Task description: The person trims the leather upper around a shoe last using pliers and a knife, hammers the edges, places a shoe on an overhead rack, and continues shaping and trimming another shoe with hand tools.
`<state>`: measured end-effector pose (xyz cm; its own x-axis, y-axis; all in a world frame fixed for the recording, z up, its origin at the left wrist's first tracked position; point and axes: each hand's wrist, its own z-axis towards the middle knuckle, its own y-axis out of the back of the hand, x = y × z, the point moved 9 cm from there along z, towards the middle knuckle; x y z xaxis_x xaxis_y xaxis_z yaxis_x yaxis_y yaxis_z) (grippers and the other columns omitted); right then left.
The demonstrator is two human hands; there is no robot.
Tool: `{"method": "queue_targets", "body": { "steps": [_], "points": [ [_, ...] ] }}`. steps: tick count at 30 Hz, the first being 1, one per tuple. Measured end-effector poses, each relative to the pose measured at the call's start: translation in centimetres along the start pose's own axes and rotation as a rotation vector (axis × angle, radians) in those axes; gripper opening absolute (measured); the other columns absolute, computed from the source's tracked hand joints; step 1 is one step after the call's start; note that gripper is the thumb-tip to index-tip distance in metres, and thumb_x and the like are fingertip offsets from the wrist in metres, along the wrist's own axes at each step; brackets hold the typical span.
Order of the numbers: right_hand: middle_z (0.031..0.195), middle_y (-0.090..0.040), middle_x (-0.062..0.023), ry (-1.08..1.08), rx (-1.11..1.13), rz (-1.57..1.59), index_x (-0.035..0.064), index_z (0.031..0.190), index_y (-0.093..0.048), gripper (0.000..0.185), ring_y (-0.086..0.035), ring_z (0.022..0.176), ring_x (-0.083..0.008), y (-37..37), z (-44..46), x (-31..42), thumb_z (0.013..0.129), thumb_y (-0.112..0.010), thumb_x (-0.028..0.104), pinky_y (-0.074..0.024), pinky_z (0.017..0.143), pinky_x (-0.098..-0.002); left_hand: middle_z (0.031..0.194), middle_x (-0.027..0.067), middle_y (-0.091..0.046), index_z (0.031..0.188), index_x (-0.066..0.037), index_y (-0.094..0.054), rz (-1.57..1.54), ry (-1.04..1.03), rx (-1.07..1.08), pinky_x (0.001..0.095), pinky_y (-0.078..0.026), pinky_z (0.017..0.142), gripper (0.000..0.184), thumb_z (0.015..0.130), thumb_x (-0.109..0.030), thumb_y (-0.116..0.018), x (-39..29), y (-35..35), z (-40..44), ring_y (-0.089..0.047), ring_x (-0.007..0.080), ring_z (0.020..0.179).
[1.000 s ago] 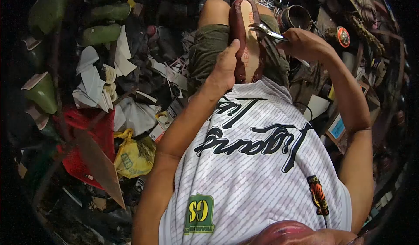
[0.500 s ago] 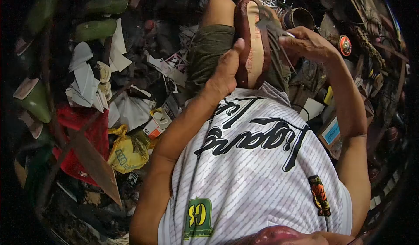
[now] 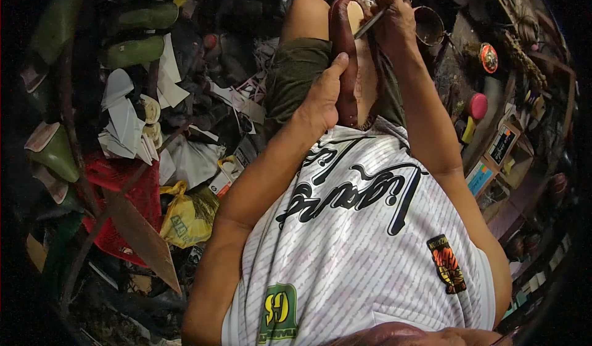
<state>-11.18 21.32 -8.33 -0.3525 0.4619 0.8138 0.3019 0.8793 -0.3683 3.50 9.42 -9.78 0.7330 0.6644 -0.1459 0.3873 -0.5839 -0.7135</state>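
A dark red-brown shoe [image 3: 346,56] lies lengthwise between the thighs, with its pale insole-like bottom piece [image 3: 366,81] facing up and faint red lettering on it. My left hand [image 3: 322,97] grips the near left side of the shoe, thumb pointing along its edge. At the far right edge of the shoe, my right hand [image 3: 394,22] is closed round a slim metal tool [image 3: 369,24]. The tool slants down to the left, its tip at the pale piece near the shoe's far end. Its other end sticks out above the fingers.
Left of my legs lie green shoe forms [image 3: 145,16], white cut pieces [image 3: 126,121], a red mesh bag [image 3: 123,179] and a yellow plastic bag [image 3: 192,216]. On the right are a round container [image 3: 430,26], an orange-rimmed disc [image 3: 488,58], a pink lid [image 3: 477,105] and a box [image 3: 504,142].
My right hand has moved up and slightly left, and the tool has turned from lying across the shoe to a steeper slant. My left hand stays at the shoe's side.
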Motion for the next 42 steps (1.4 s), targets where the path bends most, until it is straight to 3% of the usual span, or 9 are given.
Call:
{"method": "queue_targets", "body": {
  "steps": [2,4,8,12,17,20,28,33,42],
  "points": [
    [0.076,-0.054,-0.0074,-0.005,-0.069,0.008,0.0041,0.087,-0.049,0.010,-0.057,0.062,-0.0170,0.0,-0.8,-0.3,0.085,-0.058,0.007,-0.0540,0.056,-0.0309,0.105,0.0092,-0.066,0.115,-0.006,-0.057,0.010,-0.036,0.002,0.0416,-0.050,0.089,0.035,0.093,-0.033,-0.054,0.0,1.1,0.7,-0.064,0.0234,0.095],
    [0.072,-0.053,-0.0079,0.454,-0.090,-0.902,0.0031,0.083,-0.049,0.008,-0.055,0.056,-0.0189,-0.7,-1.7,2.3,0.083,-0.054,0.009,-0.0538,0.054,-0.0311,0.103,0.0089,-0.066,0.113,-0.006,-0.058,0.056,-0.024,0.028,0.0414,-0.050,0.089,0.034,0.093,-0.033,-0.054,0.1,1.3,0.9,-0.065,0.0229,0.093],
    [0.069,-0.052,-0.0081,0.575,-0.027,-0.966,0.0024,0.084,-0.049,0.009,-0.053,0.053,-0.0170,0.4,-2.3,0.7,0.082,-0.055,0.010,-0.0528,0.053,-0.0301,0.103,0.0088,-0.066,0.112,-0.006,-0.058,-0.006,-0.028,-0.035,0.0398,-0.051,0.088,0.034,0.093,-0.034,-0.055,-0.1,0.2,0.1,-0.064,0.0223,0.093],
    [0.069,-0.052,-0.0033,0.063,-0.180,-0.016,0.0019,0.092,-0.051,0.010,-0.051,0.057,-0.0096,-1.2,-5.3,0.0,0.084,-0.054,0.007,-0.0483,0.052,-0.0262,0.103,0.0070,-0.066,0.112,-0.007,-0.058,0.021,-0.032,0.000,0.0375,-0.051,0.087,0.036,0.092,-0.037,-0.055,0.1,0.1,0.1,-0.064,0.0206,0.091],
    [0.078,-0.057,-0.0019,0.699,0.376,-0.926,0.0018,0.098,-0.053,0.017,-0.053,0.069,-0.0110,-9.8,-7.0,1.6,0.083,-0.055,0.008,-0.0444,0.066,-0.0250,0.104,0.0058,-0.064,0.115,-0.008,-0.057,0.246,-0.014,0.027,0.0333,-0.050,0.085,0.044,0.094,-0.046,-0.049,0.2,0.9,0.7,-0.063,0.0172,0.093],
    [0.070,-0.059,-0.0012,0.565,0.186,-0.545,0.0017,0.091,-0.056,0.015,-0.056,0.063,-0.0116,-8.0,-5.3,5.2,0.084,-0.056,0.014,-0.0474,0.062,-0.0274,0.108,0.0081,-0.064,0.119,-0.005,-0.055,0.038,0.070,0.155,0.0356,-0.049,0.088,0.047,0.093,-0.044,-0.052,1.2,0.6,1.1,-0.063,0.0209,0.097],
    [0.077,-0.065,-0.0065,0.240,0.343,-0.684,0.0001,0.107,-0.055,0.028,-0.061,0.069,-0.0128,0.8,-7.4,7.8,0.091,-0.059,0.023,-0.0478,0.061,-0.0291,0.112,0.0143,-0.063,0.122,-0.005,-0.053,-0.061,0.060,0.010,0.0438,-0.048,0.094,0.046,0.088,-0.034,-0.062,0.1,-0.2,0.0,-0.061,0.0287,0.102],
    [0.069,-0.055,-0.0207,0.099,0.575,-1.782,-0.0035,0.094,-0.051,0.024,-0.057,0.065,-0.0337,1.3,-10.9,5.4,0.089,-0.060,0.018,-0.0455,0.061,-0.0378,0.116,0.0153,-0.061,0.123,-0.004,-0.052,-0.036,-0.021,0.081,0.0447,-0.047,0.095,0.047,0.088,-0.034,-0.062,-0.2,-0.7,0.0,-0.060,0.0286,0.105],
    [0.068,-0.059,-0.0191,-0.066,0.780,-1.852,-0.0026,0.085,-0.058,0.029,-0.061,0.063,-0.0314,-0.1,-9.7,4.9,0.088,-0.062,0.026,-0.0459,0.058,-0.0422,0.113,0.0132,-0.062,0.120,-0.003,-0.054,0.017,-0.028,-0.004,0.0418,-0.049,0.092,0.044,0.089,-0.033,-0.063,-0.4,-0.3,-0.4,-0.062,0.0261,0.102]
  ]
}}
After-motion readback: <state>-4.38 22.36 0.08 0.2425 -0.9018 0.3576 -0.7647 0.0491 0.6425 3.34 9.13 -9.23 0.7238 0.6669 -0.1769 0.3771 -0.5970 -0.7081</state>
